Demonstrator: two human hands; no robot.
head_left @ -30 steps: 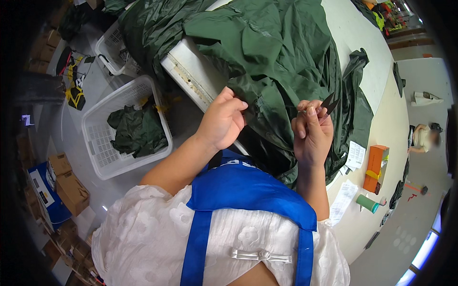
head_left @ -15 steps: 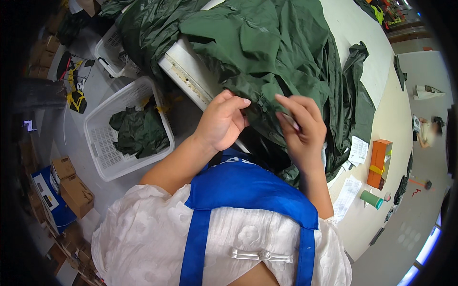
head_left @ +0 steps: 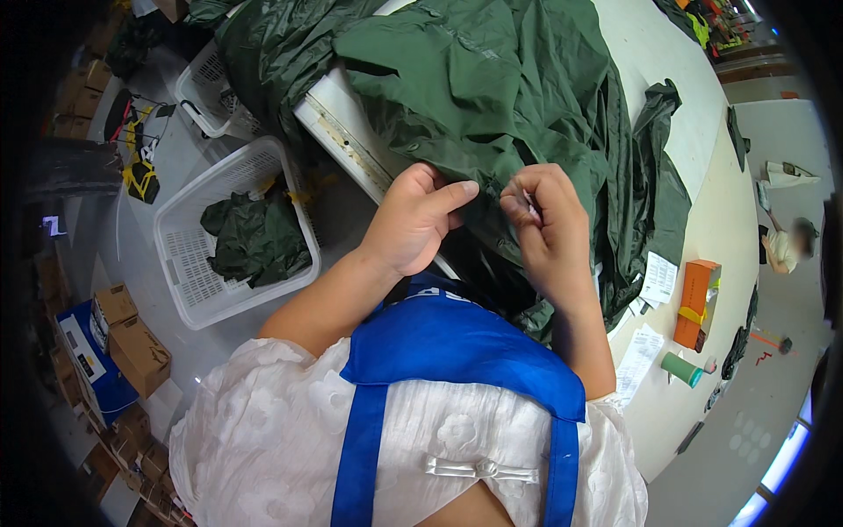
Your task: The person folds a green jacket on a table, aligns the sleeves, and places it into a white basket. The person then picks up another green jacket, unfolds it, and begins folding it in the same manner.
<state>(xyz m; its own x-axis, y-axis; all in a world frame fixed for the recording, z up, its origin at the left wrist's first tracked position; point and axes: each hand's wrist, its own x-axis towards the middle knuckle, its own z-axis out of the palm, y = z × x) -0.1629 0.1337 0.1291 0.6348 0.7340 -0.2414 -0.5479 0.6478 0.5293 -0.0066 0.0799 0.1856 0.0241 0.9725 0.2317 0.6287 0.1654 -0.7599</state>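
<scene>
A large dark green waterproof garment (head_left: 492,97) lies crumpled over the table's edge and hangs down in front of me. My left hand (head_left: 420,215) pinches its near edge between thumb and fingers. Just to the right, my right hand (head_left: 549,224) is closed, its fingers curled close above the same cloth. A small pale bit shows inside that fist; what it is stays hidden by the fingers. A narrow gap separates the two hands.
A white table (head_left: 654,35) runs under the garment. At its right lie printed papers (head_left: 639,360), an orange box (head_left: 696,303) and a green thread spool (head_left: 681,370). On the left floor stand a white plastic basket (head_left: 189,299) with green cloth inside and cardboard boxes (head_left: 136,351).
My right hand has curled its fingers and moved slightly left, nearer the left hand. My left hand has shifted a little to the right, still pinching the cloth.
</scene>
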